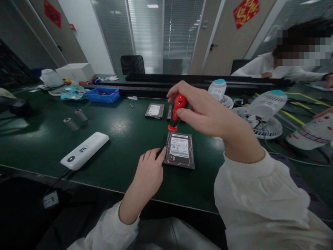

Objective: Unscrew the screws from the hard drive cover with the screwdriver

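Glossy dark-green bench (122, 152) runs under & around both hands. Person in white sleeves (257, 66) is at the bench's far side, up & to the R of the R hand (205, 111). Long black bars (153, 79) cross the bench beyond both hands. White plastic fans w/ teal tops (267, 104) stand R of the R hand; plain white box (75, 72) sits far off, up-L of the L hand (151, 170), w/ blue plastic basket (102, 98) nearer.

R hand: fingers & thumb pinched round the handle of a red-and-black screwdriver. L hand: loosely spread, fingers slightly bent, index fingertip touching the L edge of the drive below.

White oblong power bank (85, 151), display reading "21", lies L of the L hand. Flat dark-grey hard drive w/ white label (179, 151) lies label-up btwn the hands, just R of the L fingertips. Second labelled hard drive (154, 110) rests beyond the L hand. Red-and-black screwdriver (180, 104) tilts slightly, shaft down at the near drive's far L corner; exact tip contact too small to tell. Two silver metal cylinders (70, 124) lie up-L of the L hand; small metal piece (131, 105) beyond it.
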Motion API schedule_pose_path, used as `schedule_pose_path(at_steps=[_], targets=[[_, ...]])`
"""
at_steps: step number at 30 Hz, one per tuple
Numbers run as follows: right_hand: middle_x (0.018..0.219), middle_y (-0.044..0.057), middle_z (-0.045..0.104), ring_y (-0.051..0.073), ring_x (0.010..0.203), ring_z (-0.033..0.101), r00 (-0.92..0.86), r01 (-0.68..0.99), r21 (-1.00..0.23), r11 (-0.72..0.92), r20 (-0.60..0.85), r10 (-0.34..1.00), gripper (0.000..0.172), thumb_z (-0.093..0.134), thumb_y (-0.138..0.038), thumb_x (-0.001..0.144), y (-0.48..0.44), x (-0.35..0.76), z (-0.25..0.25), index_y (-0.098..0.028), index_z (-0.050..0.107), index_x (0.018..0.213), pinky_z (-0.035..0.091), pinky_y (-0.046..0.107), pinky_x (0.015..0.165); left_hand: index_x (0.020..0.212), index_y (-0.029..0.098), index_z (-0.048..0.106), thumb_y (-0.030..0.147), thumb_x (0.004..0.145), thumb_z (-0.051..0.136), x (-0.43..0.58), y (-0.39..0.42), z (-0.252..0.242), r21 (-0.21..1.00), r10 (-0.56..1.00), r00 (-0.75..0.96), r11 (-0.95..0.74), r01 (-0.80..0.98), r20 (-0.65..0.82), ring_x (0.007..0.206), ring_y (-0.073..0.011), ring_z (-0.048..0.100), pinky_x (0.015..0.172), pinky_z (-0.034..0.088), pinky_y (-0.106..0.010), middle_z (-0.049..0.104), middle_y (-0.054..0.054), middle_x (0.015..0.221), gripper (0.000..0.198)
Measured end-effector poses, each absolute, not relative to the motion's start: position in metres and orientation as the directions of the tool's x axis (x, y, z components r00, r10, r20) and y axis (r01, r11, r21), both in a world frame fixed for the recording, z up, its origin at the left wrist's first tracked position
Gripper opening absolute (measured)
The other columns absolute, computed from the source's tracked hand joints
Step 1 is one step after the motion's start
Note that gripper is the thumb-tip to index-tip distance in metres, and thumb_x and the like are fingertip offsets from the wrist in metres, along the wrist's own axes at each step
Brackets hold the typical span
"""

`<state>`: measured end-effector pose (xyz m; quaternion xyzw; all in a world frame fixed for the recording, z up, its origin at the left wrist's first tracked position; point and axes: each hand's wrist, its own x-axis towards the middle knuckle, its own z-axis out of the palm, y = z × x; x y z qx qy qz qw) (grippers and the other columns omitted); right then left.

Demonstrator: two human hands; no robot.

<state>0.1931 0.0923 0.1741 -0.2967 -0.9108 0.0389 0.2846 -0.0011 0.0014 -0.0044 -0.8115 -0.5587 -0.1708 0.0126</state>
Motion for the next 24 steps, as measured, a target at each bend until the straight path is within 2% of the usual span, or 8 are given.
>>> schedule_pose_path(at_steps=[2,4,7,10,13,15,20,24], targets=[[0.101,0.006,0.069,0.019,0.081,0.059,-0.657,0.519,-0.245,0.819,0.499,0.565,0.028,0.053,-0.026,0.098,0.0924,0.1932,0.174,-0.016,0.06,0.123,0.043,0.036,0.077,0.159,0.016,0.055,0.004,0.099,0.045,-0.001,0.0015,-0.005,0.172,0.905,0.311,-0.369,0.913,0.292,0.133,-0.0322,0.063,0.107,0.056,-0.051,0.067,-0.018,0.144,0.062],[0.09,0.003,0.066,0.018,0.074,0.056,-0.629,0.562,-0.216,0.799,0.516,0.582,0.033,0.058,-0.04,0.101,0.0923,0.1931,0.1741,-0.016,0.062,0.124,0.041,0.036,0.075,0.159,0.017,0.055,0.004,0.099,0.045,-0.0008,0.0018,-0.0051,0.175,0.906,0.308,-0.366,0.914,0.289,0.133,-0.032,0.063,0.107,0.055,-0.051,0.067,-0.018,0.145,0.062],[0.082,0.002,0.063,0.019,0.073,0.056,-0.599,0.617,-0.19,0.764,0.517,0.612,0.043,0.054,-0.053,0.105,0.091,0.193,0.1749,-0.017,0.062,0.127,0.041,0.036,0.075,0.159,0.016,0.055,0.005,0.099,0.045,-0.0007,0.002,-0.0047,0.18,0.906,0.313,-0.37,0.911,0.284,0.133,-0.032,0.063,0.107,0.055,-0.05,0.067,-0.018,0.145,0.062],[0.086,0.003,0.065,0.021,0.077,0.059,-0.606,0.593,-0.251,0.765,0.487,0.63,0.037,0.04,-0.041,0.109,0.0888,0.1927,0.1761,-0.017,0.059,0.131,0.041,0.036,0.075,0.159,0.016,0.054,0.005,0.099,0.044,-0.0009,0.0018,-0.0041,0.18,0.906,0.314,-0.372,0.911,0.284,0.133,-0.0321,0.062,0.107,0.054,-0.051,0.067,-0.018,0.145,0.062],[0.097,0.006,0.068,0.022,0.082,0.061,-0.616,0.569,-0.282,0.773,0.477,0.627,0.033,0.044,-0.028,0.103,0.0883,0.1919,0.1761,-0.017,0.057,0.131,0.042,0.037,0.075,0.159,0.016,0.054,0.005,0.099,0.044,-0.0009,0.0015,-0.0041,0.178,0.904,0.315,-0.374,0.91,0.289,0.132,-0.0321,0.062,0.107,0.054,-0.051,0.067,-0.018,0.145,0.061],[0.096,0.005,0.067,0.021,0.08,0.06,-0.617,0.565,-0.257,0.784,0.499,0.608,0.031,0.047,-0.029,0.102,0.0892,0.1912,0.1755,-0.017,0.058,0.129,0.041,0.037,0.075,0.158,0.016,0.055,0.004,0.099,0.044,-0.0009,0.0016,-0.0045,0.179,0.903,0.312,-0.373,0.911,0.295,0.132,-0.0318,0.063,0.107,0.054,-0.05,0.067,-0.018,0.145,0.062],[0.079,0.001,0.06,0.019,0.071,0.053,-0.589,0.643,-0.159,0.749,0.523,0.616,0.035,0.05,-0.05,0.107,0.0895,0.1914,0.1764,-0.019,0.064,0.116,0.035,0.036,0.073,0.158,0.016,0.055,0.004,0.099,0.044,-0.0011,0.0019,-0.0053,0.169,0.902,0.314,-0.374,0.912,0.297,0.131,-0.0311,0.063,0.106,0.054,-0.048,0.068,-0.018,0.144,0.061],[0.092,0.005,0.065,0.021,0.079,0.057,-0.618,0.591,-0.233,0.772,0.485,0.619,0.022,0.046,-0.032,0.104,0.0873,0.193,0.1783,-0.019,0.061,0.113,0.038,0.037,0.075,0.159,0.017,0.054,0.004,0.099,0.044,-0.0015,0.0016,-0.0045,0.164,0.901,0.316,-0.374,0.913,0.298,0.132,-0.0303,0.063,0.106,0.054,-0.047,0.067,-0.017,0.145,0.062]])
